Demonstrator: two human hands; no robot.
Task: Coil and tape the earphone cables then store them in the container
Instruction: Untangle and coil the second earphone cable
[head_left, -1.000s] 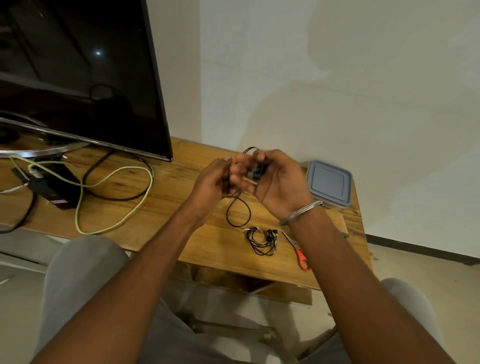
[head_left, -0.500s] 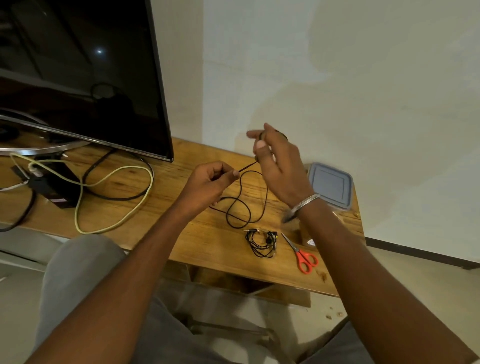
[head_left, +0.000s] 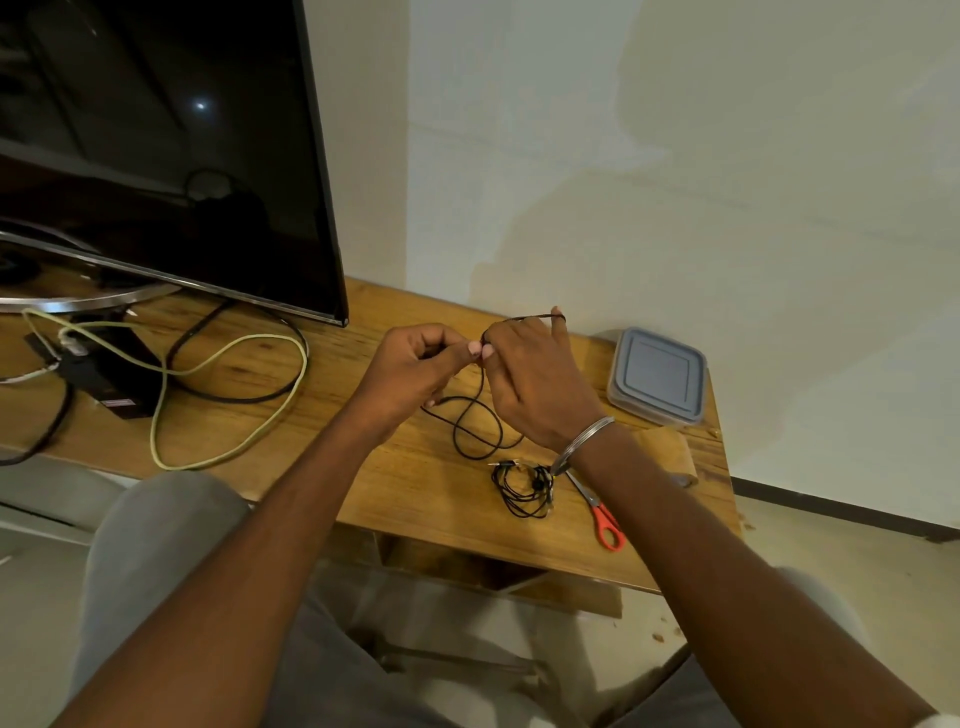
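A thin black earphone cable (head_left: 475, 415) runs between both hands above the wooden table (head_left: 363, 483). My left hand (head_left: 415, 369) pinches it with thumb and forefinger. My right hand (head_left: 535, 379) has the cable looped over its raised fingers, and the slack hangs down in a loop onto the table. A second black earphone cable (head_left: 522, 488) lies in a loose bundle near the table's front edge. The grey lidded container (head_left: 657, 376) stands shut at the table's right end.
Orange-handled scissors (head_left: 602, 514) lie right of the bundled cable, partly under my right forearm. A large dark TV (head_left: 156, 145) stands at the back left, with a yellow-green cable (head_left: 223, 395), black leads and a small black box (head_left: 111, 379) beneath it.
My right hand rose from a closed clutch and came back down beside the left, with the cable looped over its fingers. The left hand moved up to meet it.
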